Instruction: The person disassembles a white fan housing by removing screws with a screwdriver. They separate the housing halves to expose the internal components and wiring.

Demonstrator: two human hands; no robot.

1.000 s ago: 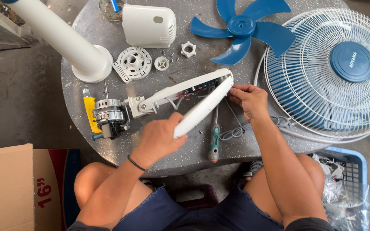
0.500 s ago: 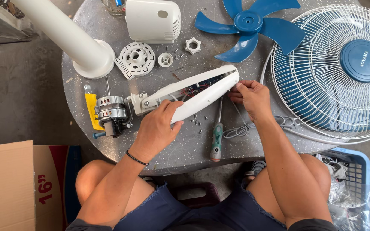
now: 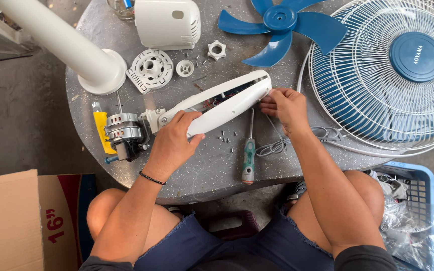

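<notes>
Surface: grey speckled round table (image 3: 126, 165), fan parts spread over it.
Box: brown cardboard box (image 3: 6, 221), near left, red side panel.
Left hand (image 3: 174, 138): grasping white fan neck housing (image 3: 217, 103) mid-table.
Right hand (image 3: 286, 106): pinching housing's right end, perhaps wires.
Change: cover now closed against the housing.

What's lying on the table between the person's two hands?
In the head view, between the left hand and right hand lie the long white housing both grip, some loose screws and a green-handled screwdriver.
</notes>
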